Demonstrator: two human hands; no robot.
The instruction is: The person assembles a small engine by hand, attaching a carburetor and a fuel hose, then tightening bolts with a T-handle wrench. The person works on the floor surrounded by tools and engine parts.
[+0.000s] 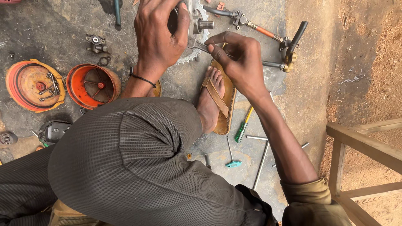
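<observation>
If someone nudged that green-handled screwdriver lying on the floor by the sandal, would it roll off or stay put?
The green-handled screwdriver would probably roll a little: its handle looks round and its shaft thin. It likely would not go far, since the concrete floor looks rough and gritty, and the sandal lies right beside it. It seems stiff and light.

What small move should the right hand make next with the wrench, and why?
Probably swing the wrench a little about its head: the right hand pinches its shaft, its head sits at the sprocket assembly, and the left hand grips that assembly steady.
</observation>
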